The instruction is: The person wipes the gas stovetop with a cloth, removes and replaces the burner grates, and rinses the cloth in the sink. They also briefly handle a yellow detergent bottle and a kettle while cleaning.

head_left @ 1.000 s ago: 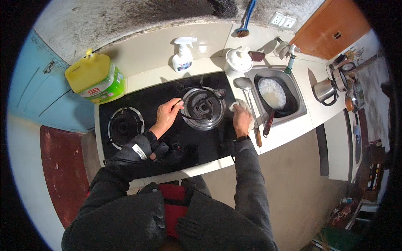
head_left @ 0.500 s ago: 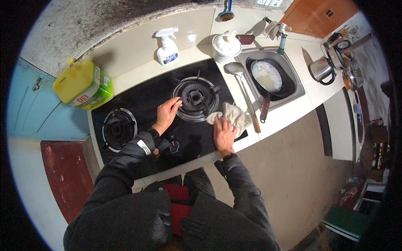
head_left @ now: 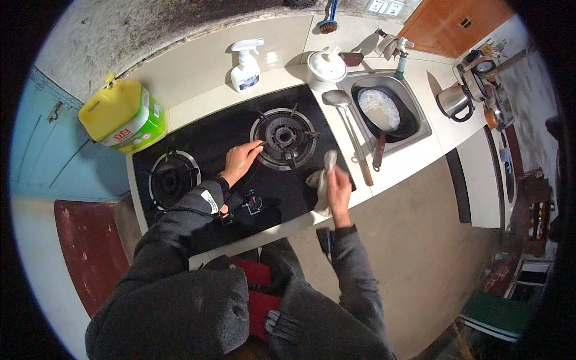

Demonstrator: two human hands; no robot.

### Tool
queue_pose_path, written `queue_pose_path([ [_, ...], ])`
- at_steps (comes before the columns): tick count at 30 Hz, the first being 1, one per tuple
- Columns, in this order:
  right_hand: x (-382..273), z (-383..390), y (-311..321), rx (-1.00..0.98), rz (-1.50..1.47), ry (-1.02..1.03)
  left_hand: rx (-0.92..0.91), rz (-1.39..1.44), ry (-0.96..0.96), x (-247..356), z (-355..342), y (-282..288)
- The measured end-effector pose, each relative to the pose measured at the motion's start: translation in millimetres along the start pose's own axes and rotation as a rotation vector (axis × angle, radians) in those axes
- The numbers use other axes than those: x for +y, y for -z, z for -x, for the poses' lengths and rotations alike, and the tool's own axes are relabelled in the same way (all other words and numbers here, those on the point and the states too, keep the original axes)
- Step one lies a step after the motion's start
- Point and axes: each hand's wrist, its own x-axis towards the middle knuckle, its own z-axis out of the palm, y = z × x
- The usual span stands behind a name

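My left hand (head_left: 241, 161) is closed in a pinch at the left prong of the pan support (head_left: 285, 137), a ring-shaped rack around the right burner of the black gas hob (head_left: 225, 135). Its fingertips meet that prong. Over the hob's right front part, my right hand (head_left: 339, 191) grips a pale, bunched dishcloth (head_left: 324, 186), which hangs down on the left of the fingers. A second burner (head_left: 172, 180) with its own rack is on the left. Beside my left wrist is a control knob (head_left: 253, 202).
A yellow-green jug (head_left: 123, 114) and a white spray bottle (head_left: 245, 69) stand behind the hob. A lidded white pot (head_left: 327, 67) is near the sink (head_left: 420, 111), which holds a wok (head_left: 409, 123) with cloudy, foamy liquid. A long-handled spatula (head_left: 354, 138) lies between hob and sink.
My right hand has lifted and turned on its side, shifting right, and the cloth went from spread flat under it to bunched upright. My left hand stays at the pan support.
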Motion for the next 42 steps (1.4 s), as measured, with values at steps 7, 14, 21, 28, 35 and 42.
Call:
queue_pose_path([
  [7, 11.0, -33.1, -44.3, -0.062, 0.891, 0.353, -0.084, -0.066, 0.027, 12.3, 2.6, 16.4],
  [14, 0.5, 57.5, -72.9, -0.132, 0.875, 0.417, -0.086, 0.073, -0.007, 34.6, 25.7, 66.0],
  [21, -19.5, 127.2, -104.0, -0.329, 0.87, 0.507, -0.294, 0.14, -0.098, 46.0, 86.2, 123.1],
  [28, -23.5, 205.2, -139.0, -0.088, 0.875, 0.354, -0.385, 0.165, -0.196, 29.6, 148.0, 160.8],
  [35, -45.5, 301.4, -217.6, -0.212, 0.692, 0.5, -0.585, -0.042, -0.216, 3.2, 234.1, 161.0],
  [42, -27.0, 346.9, -197.2, -0.119, -0.022, 0.144, -0.541, 0.084, -0.111, 11.5, 288.5, 194.4],
])
